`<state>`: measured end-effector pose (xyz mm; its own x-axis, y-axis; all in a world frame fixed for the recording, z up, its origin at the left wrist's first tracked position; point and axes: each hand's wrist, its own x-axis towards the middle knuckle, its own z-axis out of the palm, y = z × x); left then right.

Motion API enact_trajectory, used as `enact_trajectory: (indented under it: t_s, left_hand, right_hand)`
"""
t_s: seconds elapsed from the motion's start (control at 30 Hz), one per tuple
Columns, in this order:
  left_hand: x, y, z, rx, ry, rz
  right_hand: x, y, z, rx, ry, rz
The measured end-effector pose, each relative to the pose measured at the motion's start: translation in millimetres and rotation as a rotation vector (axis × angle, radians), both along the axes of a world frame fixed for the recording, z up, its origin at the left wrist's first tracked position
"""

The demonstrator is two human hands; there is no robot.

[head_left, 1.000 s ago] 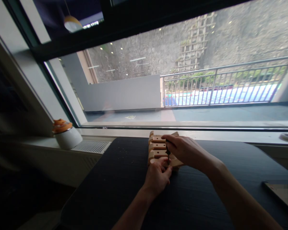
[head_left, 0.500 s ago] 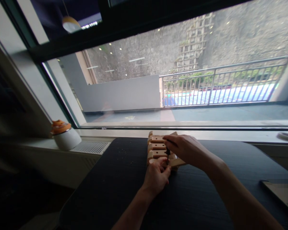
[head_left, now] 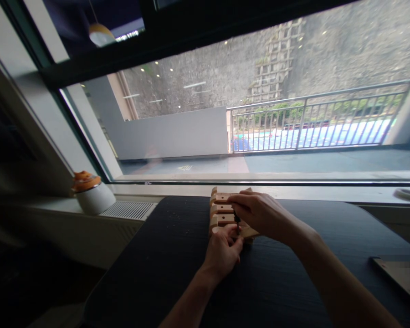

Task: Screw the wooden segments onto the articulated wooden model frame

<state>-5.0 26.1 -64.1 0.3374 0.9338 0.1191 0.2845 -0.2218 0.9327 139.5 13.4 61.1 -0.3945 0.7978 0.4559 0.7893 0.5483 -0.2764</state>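
A light wooden piece (head_left: 222,211) made of several notched blocks in a row lies on the dark table (head_left: 177,269) near the window. My left hand (head_left: 222,253) is curled against the near end of the wooden piece, fingers pressed on it. Over the blocks, my right hand (head_left: 259,214) pinches a small dark tool (head_left: 237,219) that points down into the wood. Most of the tool is hidden by my fingers.
A white pot with an orange lid (head_left: 90,193) stands on the sill at the left, beside a vent grille (head_left: 128,209). A flat board (head_left: 401,275) lies at the table's right edge. A small ring-shaped object (head_left: 408,193) rests on the right sill.
My right hand has shifted slightly to the left over the blocks with the tool. The left hand stays on the near end.
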Motion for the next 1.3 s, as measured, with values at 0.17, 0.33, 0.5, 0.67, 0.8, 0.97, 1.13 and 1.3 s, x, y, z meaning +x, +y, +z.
enact_trajectory:
  t_s: [0.17,0.33,0.5,0.67,0.8,0.97,1.13,1.3]
  left_hand:
    - [-0.9,1.1,-3.9,0.022,0.014,0.015]
    - [-0.9,3.1,-7.5,0.018,0.027,0.015]
    - [-0.8,3.1,-8.4,0.011,0.012,0.015]
    - [-0.7,2.2,-7.2,0.001,0.002,0.008]
    - [-0.3,1.5,-3.8,0.008,-0.009,-0.004]
    - [0.2,0.4,-2.0,0.004,-0.013,0.011]
    - [-0.3,0.6,-3.2,-0.004,-0.009,0.008]
    - [-0.2,1.5,-4.7,0.013,-0.002,0.005]
  right_hand:
    - [2.7,1.0,0.5,-0.004,-0.003,-0.002]
    - [3.0,3.2,-1.8,-0.001,-0.022,-0.089]
    - [2.4,2.2,-1.2,0.007,-0.084,-0.182]
    - [-0.4,-2.1,0.5,-0.042,-0.057,-0.086]
    - [-1.9,-2.4,-0.8,-0.033,-0.053,-0.076]
    - [1.2,0.7,-2.5,-0.062,-0.021,-0.096]
    - [2.9,1.1,-1.6,-0.08,0.002,-0.083]
    - [2.3,1.4,-0.3,-0.054,-0.021,-0.123]
